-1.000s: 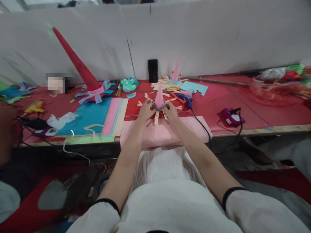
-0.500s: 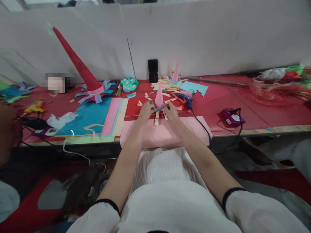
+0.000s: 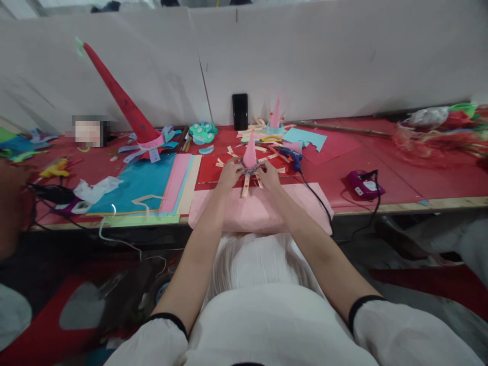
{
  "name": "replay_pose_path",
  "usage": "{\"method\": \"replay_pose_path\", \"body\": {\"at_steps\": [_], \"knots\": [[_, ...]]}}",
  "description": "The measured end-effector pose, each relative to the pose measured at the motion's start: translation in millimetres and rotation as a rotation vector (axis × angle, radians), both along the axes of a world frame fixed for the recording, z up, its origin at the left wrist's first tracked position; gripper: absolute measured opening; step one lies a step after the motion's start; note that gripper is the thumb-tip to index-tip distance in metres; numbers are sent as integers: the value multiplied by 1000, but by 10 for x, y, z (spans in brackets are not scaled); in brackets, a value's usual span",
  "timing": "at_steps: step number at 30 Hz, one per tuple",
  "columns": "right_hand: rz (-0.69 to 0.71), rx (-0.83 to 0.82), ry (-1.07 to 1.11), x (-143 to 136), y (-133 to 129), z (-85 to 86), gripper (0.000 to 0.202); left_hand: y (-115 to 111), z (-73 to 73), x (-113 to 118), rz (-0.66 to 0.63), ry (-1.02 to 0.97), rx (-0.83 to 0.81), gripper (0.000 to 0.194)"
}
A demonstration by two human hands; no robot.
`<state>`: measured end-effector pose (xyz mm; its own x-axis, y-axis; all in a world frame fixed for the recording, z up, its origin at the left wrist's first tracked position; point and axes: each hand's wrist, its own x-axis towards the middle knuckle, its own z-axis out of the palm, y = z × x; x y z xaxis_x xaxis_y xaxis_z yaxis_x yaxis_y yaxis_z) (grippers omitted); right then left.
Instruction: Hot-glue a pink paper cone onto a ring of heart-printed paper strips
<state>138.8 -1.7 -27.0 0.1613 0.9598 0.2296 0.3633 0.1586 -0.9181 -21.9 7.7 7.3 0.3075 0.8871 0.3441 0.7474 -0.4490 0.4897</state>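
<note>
A small pink paper cone (image 3: 250,152) stands upright on a red sheet (image 3: 209,172) in front of me, with pale paper strips spreading from its base. My left hand (image 3: 230,173) has its fingers closed on the left side of the cone's base. On the other side, my right hand (image 3: 268,174) pinches the base's rim. A pale strip with red marks (image 3: 246,186) points toward me between the hands. Folded pink material (image 3: 251,211) lies under my forearms at the table edge.
A blue glue gun (image 3: 293,156) with a black cord lies right of the hands. Behind stand a phone (image 3: 240,112) and another pink cone (image 3: 275,116). Coloured sheets (image 3: 141,178) and a tall red cone (image 3: 122,99) are left, a purple box (image 3: 364,185) right.
</note>
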Motion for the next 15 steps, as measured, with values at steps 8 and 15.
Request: {"method": "replay_pose_path", "body": {"at_steps": [8,15], "knots": [[13,25,2,-1,-12,0,15,30,-29,3,24,-10,-21,11],[9,5,18,-6,-31,19,14,28,-34,-21,73,-52,-75,4]]}}
